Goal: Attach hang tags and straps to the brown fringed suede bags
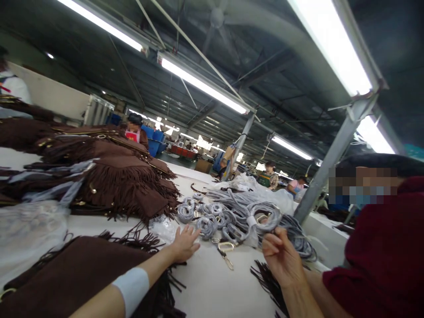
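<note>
The left hand (185, 243) was stretched above the white table (215, 287), with its fingers spread apart, and it was released: nothing was grasped in it. A pale blue band (132, 287) was around the forearm of this hand. Just beyond the fingers lay small rings of grey cord (208, 226), grouped near the middle of the table, and a small clear bag (164, 227) was close to them on the left.

The right hand (281, 256) was raised on the right side, with its fingers bent inward. Its fingertips were at the lower right edge of a large grey coil (273, 216), which had a white wrapper (252, 221) around one part. I cannot tell whether the fingers grasped this coil or only met it in the view. The coil was in front of a pile of long grey cords (221, 198), and a gold clip (227, 254) lay on the table between the two hands, nearer to the viewer.

Under the left arm there was a brown fringed bag (79, 265), lying flat at the near left. Behind it, farther on the left, was a heap of brown bags (126, 176). On the right, a person in a dark red top (387, 247) was near the right hand.
</note>
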Demonstrator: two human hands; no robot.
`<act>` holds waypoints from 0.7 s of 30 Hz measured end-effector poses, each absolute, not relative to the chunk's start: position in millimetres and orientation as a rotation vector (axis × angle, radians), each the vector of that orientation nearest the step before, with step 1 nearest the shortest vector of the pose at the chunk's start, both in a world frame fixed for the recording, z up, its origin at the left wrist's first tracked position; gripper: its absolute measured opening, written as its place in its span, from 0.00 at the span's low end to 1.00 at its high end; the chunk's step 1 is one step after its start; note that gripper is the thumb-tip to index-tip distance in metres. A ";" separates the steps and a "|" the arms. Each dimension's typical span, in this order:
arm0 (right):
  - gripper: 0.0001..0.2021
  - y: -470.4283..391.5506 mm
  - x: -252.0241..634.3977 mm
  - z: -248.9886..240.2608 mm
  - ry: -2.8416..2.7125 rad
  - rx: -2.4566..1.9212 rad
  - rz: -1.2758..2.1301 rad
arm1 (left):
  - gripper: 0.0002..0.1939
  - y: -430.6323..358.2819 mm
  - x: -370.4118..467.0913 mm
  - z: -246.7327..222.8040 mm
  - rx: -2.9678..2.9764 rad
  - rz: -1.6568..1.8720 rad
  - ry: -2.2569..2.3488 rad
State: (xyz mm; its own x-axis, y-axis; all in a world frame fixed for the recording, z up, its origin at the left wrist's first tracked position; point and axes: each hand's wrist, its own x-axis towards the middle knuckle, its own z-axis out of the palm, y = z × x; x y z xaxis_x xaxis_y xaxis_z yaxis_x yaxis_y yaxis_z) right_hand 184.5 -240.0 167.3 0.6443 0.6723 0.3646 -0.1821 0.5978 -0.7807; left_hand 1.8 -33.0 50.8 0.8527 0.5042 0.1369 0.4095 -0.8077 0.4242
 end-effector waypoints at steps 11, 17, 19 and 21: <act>0.12 -217.8 7.4 113.6 -0.467 -0.411 1.359 | 0.24 -142.9 -167.2 97.9 2.851 1.071 0.218; 0.14 -190.9 -80.2 84.2 -0.443 -0.677 1.605 | 0.16 -151.6 -242.7 103.6 2.701 0.896 0.070; 0.17 -189.3 -89.6 74.8 -0.557 -0.847 1.561 | 0.15 -147.0 -260.4 99.9 2.446 1.021 0.255; 0.21 -190.4 -87.3 66.0 -0.698 -1.042 1.475 | 0.17 -138.2 -272.9 95.4 2.081 1.129 0.482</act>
